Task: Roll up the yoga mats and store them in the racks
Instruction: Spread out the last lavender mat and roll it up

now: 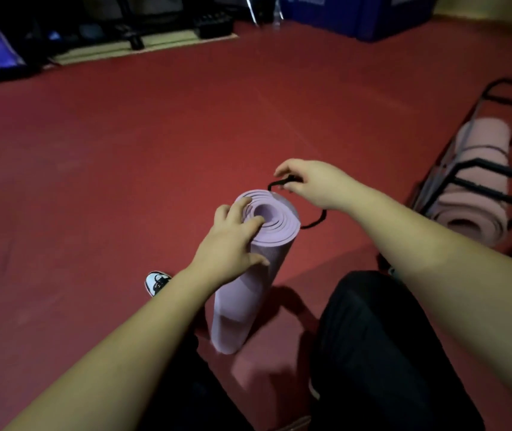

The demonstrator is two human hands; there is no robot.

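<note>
Left hand [231,244] curled on upright rolled mat [248,275]; right hand [317,185] grip pinching black strap [312,223].

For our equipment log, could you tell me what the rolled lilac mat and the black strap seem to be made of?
Rolled lilac yoga mat: likely matte foam, its thick soft layers spiralling at the end. Thin black strap: probably woven fabric or elastic, bending limply; too dim to be sure.

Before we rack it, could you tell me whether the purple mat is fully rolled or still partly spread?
Fully rolled: the purple mat stands on end, its spiral end showing, steadied by the left hand.
</note>
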